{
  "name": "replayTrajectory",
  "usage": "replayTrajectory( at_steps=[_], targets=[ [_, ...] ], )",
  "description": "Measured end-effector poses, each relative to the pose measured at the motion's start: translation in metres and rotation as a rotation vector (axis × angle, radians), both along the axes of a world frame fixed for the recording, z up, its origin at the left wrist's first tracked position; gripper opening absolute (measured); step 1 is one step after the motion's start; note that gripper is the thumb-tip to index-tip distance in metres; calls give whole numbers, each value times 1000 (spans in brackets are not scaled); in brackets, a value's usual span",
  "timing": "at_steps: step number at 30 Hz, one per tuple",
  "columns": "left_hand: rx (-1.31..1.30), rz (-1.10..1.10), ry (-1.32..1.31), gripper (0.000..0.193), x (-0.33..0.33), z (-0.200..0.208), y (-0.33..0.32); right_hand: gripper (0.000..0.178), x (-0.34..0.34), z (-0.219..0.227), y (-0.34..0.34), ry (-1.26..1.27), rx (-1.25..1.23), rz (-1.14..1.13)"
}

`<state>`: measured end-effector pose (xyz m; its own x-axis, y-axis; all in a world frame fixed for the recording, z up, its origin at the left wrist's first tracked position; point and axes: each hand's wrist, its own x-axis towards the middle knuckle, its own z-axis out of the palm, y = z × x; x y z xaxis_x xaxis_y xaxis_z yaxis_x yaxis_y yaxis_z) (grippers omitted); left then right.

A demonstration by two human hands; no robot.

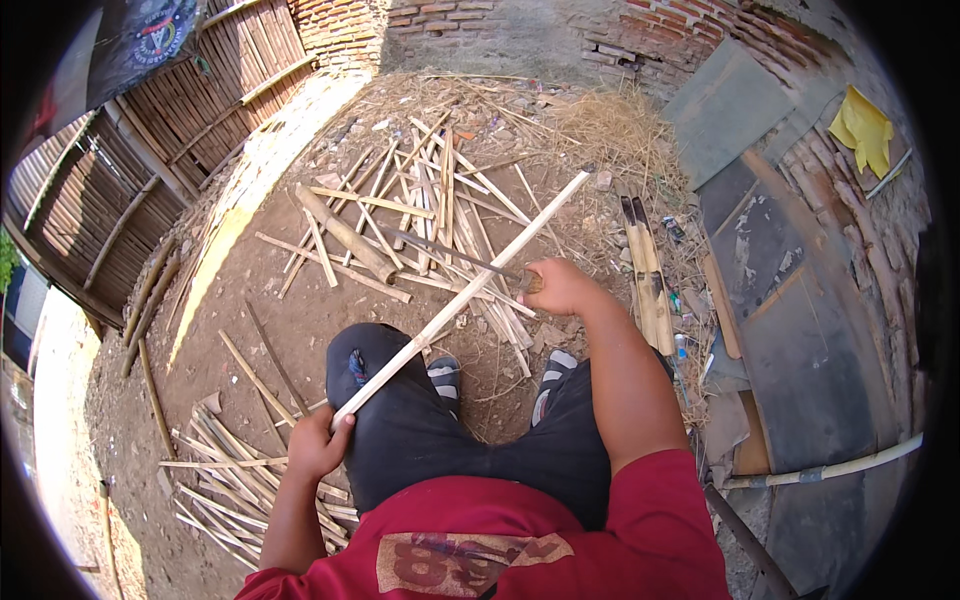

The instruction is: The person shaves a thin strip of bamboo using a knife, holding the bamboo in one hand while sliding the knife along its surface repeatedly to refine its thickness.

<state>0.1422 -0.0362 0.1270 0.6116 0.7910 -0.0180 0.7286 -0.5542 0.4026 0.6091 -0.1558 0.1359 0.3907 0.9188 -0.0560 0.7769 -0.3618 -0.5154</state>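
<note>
My left hand (318, 443) is closed round the near end of a long pale bamboo strip (425, 335). The strip slants up and away to the right, passing over my left thigh. My right hand (556, 287) grips the handle of a long, thin, dark-bladed knife (440, 247), whose blade points left and crosses the strip. Whether the blade's edge presses into the bamboo cannot be made out. Beyond the knife lies a loose heap of split bamboo strips (440, 190), with a thicker bamboo piece (345, 235) at its left side.
A second pile of strips (235, 480) lies on the dirt by my left arm. To the right are split bamboo lengths (648, 285), dark boards (810, 350) and a yellow sheet (862, 130). A bamboo fence (220, 90) and a brick wall (450, 25) stand behind.
</note>
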Motion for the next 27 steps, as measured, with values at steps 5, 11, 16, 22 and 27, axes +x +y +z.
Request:
replayTrajectory(
  at_steps=[5, 11, 16, 22, 27],
  targets=[
    [11, -5, 13, 50, 3, 2, 1, 66, 6, 7, -4, 32, 46, -130],
    [15, -10, 26, 50, 4, 6, -1, 55, -29, 23, -3, -84, -133, 118],
    [18, -1, 6, 49, 4, 8, -3, 57, -14, 19, 0, -1, -111, 136],
    [53, -19, 24, 51, 1, 1, 0, 63, -4, 7, -3, -17, 3, -138],
    [44, -10, 21, 51, 1, 2, -1, 59, -11, 16, -6, -35, -32, -29]
  ],
)
